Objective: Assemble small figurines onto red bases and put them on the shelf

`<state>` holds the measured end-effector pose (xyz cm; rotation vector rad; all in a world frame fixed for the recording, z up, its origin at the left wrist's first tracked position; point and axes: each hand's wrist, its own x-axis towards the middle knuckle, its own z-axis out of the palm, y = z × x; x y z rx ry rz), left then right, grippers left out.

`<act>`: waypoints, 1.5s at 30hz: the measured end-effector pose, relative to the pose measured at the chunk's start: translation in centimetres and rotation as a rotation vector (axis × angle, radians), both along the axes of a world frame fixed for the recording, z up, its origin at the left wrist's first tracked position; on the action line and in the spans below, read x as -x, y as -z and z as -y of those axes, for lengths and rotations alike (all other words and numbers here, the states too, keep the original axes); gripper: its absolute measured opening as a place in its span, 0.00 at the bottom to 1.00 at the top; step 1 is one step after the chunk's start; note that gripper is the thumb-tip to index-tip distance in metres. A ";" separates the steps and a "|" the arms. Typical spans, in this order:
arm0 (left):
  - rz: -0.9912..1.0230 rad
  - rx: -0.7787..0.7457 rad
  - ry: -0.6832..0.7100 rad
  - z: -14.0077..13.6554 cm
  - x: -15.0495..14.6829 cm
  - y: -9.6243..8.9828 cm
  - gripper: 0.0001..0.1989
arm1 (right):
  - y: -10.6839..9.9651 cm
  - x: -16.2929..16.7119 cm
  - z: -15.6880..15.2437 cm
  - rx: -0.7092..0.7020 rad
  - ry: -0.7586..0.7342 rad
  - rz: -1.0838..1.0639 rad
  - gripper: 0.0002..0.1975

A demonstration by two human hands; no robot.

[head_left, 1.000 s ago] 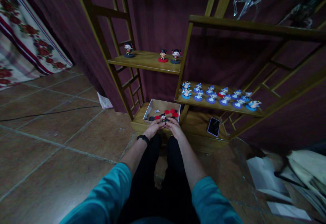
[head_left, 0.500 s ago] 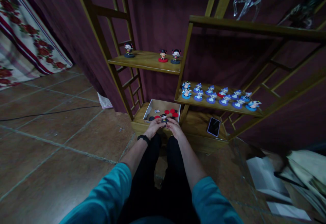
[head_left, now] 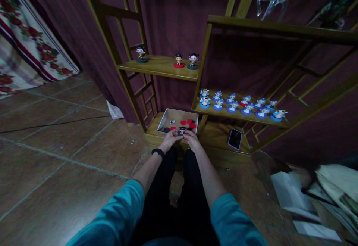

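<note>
Figurine [head_left: 182, 130] shifted slightly rightward, in both hands [head_left: 171, 140] [head_left: 191, 140], near box [head_left: 181, 114]

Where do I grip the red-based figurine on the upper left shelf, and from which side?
The red-based figurine is probably best gripped by its body, between large head and wide round base, coming from the front left: it stands upright, a dark-based figurine is close on its right, and the gap on its left is wider.
</note>
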<state>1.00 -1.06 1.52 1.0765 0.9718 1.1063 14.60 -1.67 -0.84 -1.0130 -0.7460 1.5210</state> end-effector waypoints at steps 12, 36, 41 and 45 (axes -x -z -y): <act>0.013 -0.002 0.094 -0.3 0.3 0.4 0.27 | 0.6 0.0 -0.4 -0.001 0.005 0.032 0.14; 0.013 0.007 0.139 -0.3 0.4 0.2 0.18 | 0.5 0.2 -0.3 -0.006 0.055 0.082 0.16; 0.033 0.008 0.131 -0.4 0.3 0.4 0.23 | 0.4 0.2 -0.3 -0.018 0.039 0.053 0.15; 0.041 0.011 0.096 -0.4 0.2 0.5 0.24 | 0.1 0.2 -0.1 -0.001 0.001 0.000 0.16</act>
